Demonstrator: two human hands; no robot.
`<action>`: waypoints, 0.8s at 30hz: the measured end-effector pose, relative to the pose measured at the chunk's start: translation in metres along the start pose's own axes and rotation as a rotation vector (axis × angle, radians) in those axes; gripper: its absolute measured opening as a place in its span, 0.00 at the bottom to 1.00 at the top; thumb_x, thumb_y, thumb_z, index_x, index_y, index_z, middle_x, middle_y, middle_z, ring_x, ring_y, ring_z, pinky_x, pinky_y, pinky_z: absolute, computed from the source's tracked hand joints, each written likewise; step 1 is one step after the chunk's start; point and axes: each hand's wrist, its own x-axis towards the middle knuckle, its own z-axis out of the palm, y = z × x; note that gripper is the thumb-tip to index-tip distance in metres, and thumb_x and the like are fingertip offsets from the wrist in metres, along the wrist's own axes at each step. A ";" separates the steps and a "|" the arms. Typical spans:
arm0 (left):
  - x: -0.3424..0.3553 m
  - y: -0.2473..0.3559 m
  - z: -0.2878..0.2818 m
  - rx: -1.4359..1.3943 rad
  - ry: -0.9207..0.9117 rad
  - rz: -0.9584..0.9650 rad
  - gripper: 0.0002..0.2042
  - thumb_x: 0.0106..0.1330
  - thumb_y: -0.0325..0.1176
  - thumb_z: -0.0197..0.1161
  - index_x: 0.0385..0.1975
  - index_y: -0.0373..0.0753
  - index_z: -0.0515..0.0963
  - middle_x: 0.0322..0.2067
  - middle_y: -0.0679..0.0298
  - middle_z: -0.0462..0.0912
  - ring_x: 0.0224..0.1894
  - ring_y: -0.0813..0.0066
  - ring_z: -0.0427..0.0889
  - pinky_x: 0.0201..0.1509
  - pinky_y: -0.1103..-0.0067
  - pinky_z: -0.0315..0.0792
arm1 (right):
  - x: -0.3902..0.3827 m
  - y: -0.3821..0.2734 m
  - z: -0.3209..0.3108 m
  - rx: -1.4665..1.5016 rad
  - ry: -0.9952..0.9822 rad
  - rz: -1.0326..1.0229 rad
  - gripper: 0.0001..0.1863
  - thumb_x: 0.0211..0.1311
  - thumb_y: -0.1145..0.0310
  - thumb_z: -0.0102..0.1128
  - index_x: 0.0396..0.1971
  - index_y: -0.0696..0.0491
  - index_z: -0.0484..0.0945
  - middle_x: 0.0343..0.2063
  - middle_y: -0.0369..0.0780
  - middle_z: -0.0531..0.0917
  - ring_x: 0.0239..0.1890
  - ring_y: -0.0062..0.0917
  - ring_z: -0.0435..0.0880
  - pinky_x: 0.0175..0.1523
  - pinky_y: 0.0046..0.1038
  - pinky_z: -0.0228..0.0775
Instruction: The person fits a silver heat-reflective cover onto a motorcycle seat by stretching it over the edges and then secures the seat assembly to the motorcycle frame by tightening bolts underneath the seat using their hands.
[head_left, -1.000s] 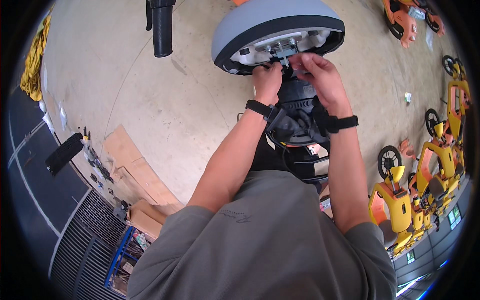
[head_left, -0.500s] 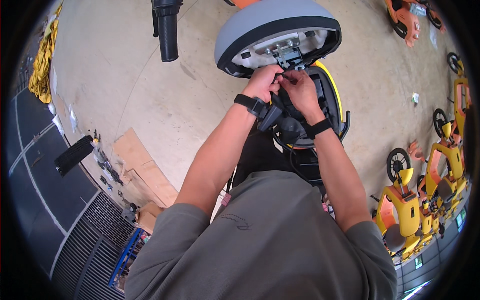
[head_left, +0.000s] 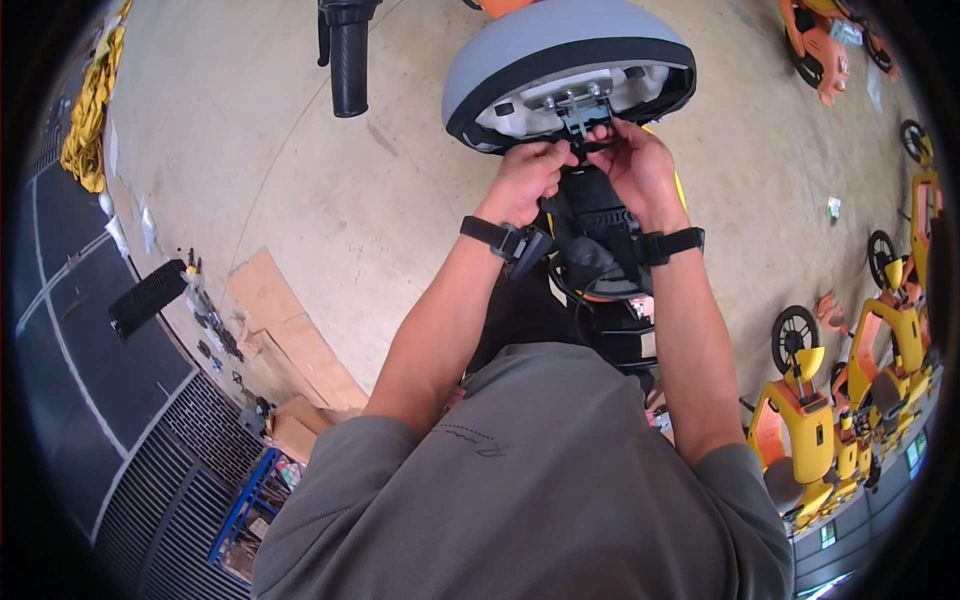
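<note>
A scooter's grey seat [head_left: 560,50] stands tilted up, its white underside and metal hinge bracket [head_left: 588,118] facing me. Just below the bracket, my left hand [head_left: 525,182] is closed in a pinch. My right hand [head_left: 643,172] pinches from the other side, its fingertips close to the bracket. Between the fingertips runs a thin black strip [head_left: 597,149], cord-like and partly hidden by the fingers; its exact kind is unclear. Under my hands lies the black storage compartment [head_left: 600,215] of the scooter. Both wrists wear black straps.
A black handlebar grip [head_left: 349,70] juts in at upper left. Flat cardboard [head_left: 290,330] lies on the concrete floor to the left, beside scattered small parts. Yellow and orange scooters [head_left: 800,420] line the right side. Yellow fabric [head_left: 90,120] is heaped at far left.
My hands have moved apart, the right one to the right and slightly up toward the bracket. More of the compartment shows between them. The whole view has shifted slightly.
</note>
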 end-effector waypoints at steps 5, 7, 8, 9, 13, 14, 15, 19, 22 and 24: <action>-0.009 0.002 -0.004 0.052 0.148 0.181 0.10 0.66 0.33 0.58 0.24 0.36 0.74 0.14 0.77 0.62 0.14 0.89 0.53 0.18 0.85 0.47 | 0.011 -0.017 -0.002 0.124 -0.048 -0.080 0.10 0.66 0.73 0.40 0.33 0.62 0.71 0.30 0.43 0.79 0.38 0.33 0.80 0.42 0.29 0.77; -0.012 -0.008 -0.012 0.143 0.258 0.203 0.11 0.65 0.34 0.58 0.22 0.36 0.74 0.14 0.77 0.62 0.14 0.90 0.53 0.18 0.85 0.47 | 0.012 -0.016 -0.012 0.205 0.010 -0.099 0.10 0.66 0.73 0.40 0.33 0.62 0.70 0.30 0.43 0.78 0.40 0.34 0.80 0.47 0.33 0.77; -0.014 -0.009 -0.014 0.187 0.292 0.210 0.11 0.65 0.34 0.58 0.21 0.36 0.74 0.14 0.77 0.61 0.15 0.90 0.52 0.18 0.85 0.47 | 0.012 -0.015 -0.014 0.231 0.007 -0.086 0.10 0.66 0.73 0.39 0.33 0.62 0.70 0.30 0.42 0.78 0.41 0.34 0.79 0.48 0.34 0.77; -0.011 -0.008 -0.013 0.187 0.288 0.210 0.11 0.65 0.34 0.58 0.21 0.36 0.74 0.14 0.77 0.61 0.15 0.90 0.52 0.18 0.85 0.47 | 0.014 -0.018 -0.017 0.231 0.009 -0.090 0.10 0.66 0.73 0.39 0.33 0.62 0.70 0.30 0.42 0.78 0.41 0.34 0.79 0.48 0.34 0.77; 0.002 -0.017 -0.018 0.425 0.392 0.362 0.12 0.65 0.35 0.59 0.21 0.35 0.75 0.15 0.75 0.65 0.18 0.89 0.57 0.21 0.84 0.52 | 0.019 -0.024 -0.015 0.197 0.030 -0.120 0.10 0.67 0.73 0.39 0.32 0.62 0.70 0.29 0.42 0.77 0.39 0.33 0.79 0.47 0.34 0.77; 0.002 -0.021 -0.018 0.570 0.449 0.443 0.12 0.65 0.35 0.58 0.21 0.35 0.75 0.15 0.74 0.66 0.19 0.88 0.59 0.22 0.84 0.54 | 0.018 -0.024 -0.015 0.193 0.025 -0.114 0.10 0.67 0.73 0.39 0.32 0.62 0.70 0.28 0.41 0.77 0.39 0.33 0.79 0.46 0.34 0.77; 0.002 -0.025 -0.019 0.569 0.448 0.443 0.12 0.65 0.35 0.58 0.21 0.35 0.75 0.15 0.74 0.66 0.19 0.88 0.59 0.22 0.84 0.54 | 0.015 -0.023 -0.018 0.193 0.026 -0.115 0.10 0.67 0.73 0.39 0.32 0.62 0.70 0.28 0.41 0.77 0.39 0.33 0.79 0.46 0.34 0.77; 0.001 -0.026 -0.017 0.564 0.453 0.416 0.13 0.65 0.35 0.58 0.21 0.34 0.76 0.17 0.73 0.70 0.21 0.87 0.61 0.24 0.84 0.56 | 0.006 -0.029 -0.014 0.233 0.029 -0.048 0.08 0.67 0.73 0.41 0.32 0.61 0.70 0.29 0.41 0.77 0.33 0.28 0.78 0.39 0.28 0.76; -0.014 -0.012 -0.002 0.463 0.398 0.360 0.12 0.67 0.34 0.56 0.24 0.34 0.77 0.16 0.74 0.68 0.19 0.88 0.59 0.23 0.85 0.54 | 0.007 -0.033 -0.031 0.282 -0.145 0.029 0.07 0.67 0.73 0.43 0.32 0.59 0.70 0.29 0.40 0.76 0.22 0.18 0.72 0.28 0.19 0.68; -0.026 -0.005 0.005 0.057 0.192 0.047 0.10 0.68 0.33 0.52 0.32 0.32 0.76 0.15 0.76 0.61 0.16 0.88 0.56 0.20 0.85 0.51 | 0.000 -0.034 -0.022 0.332 -0.340 0.066 0.06 0.67 0.72 0.45 0.32 0.58 0.70 0.29 0.39 0.76 0.17 0.13 0.67 0.22 0.15 0.61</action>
